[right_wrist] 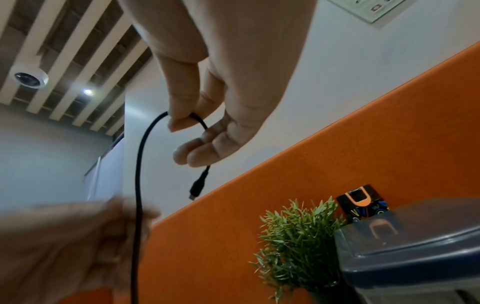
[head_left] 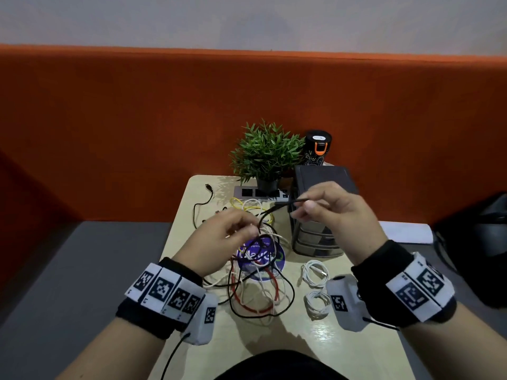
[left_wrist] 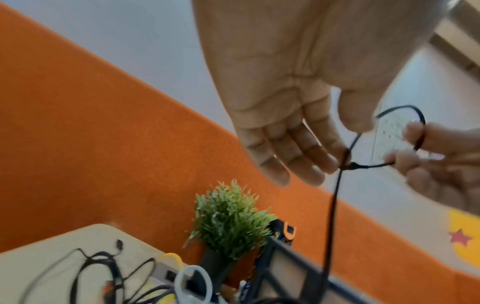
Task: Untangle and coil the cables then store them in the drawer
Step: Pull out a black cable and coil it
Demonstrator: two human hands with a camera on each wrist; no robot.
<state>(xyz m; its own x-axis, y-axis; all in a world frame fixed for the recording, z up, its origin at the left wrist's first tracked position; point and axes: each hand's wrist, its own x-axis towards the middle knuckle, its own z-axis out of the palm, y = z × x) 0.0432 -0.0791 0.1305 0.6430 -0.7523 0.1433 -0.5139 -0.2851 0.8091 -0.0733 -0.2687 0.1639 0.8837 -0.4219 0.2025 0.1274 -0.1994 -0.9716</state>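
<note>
A black cable is stretched in the air between my two hands above the table. My right hand pinches it near its end between thumb and forefinger; in the right wrist view the right hand holds the black cable with the small plug hanging free. My left hand pinches the same cable lower down, where it rises from the tangle of black, red, white and yellow cables. In the left wrist view the black cable drops from the left hand. The dark drawer unit stands right of the tangle.
Two coiled white cables lie on the beige table in front of the drawer unit. At the back stand a potted plant, a black bottle and a power strip. An orange partition closes the far side.
</note>
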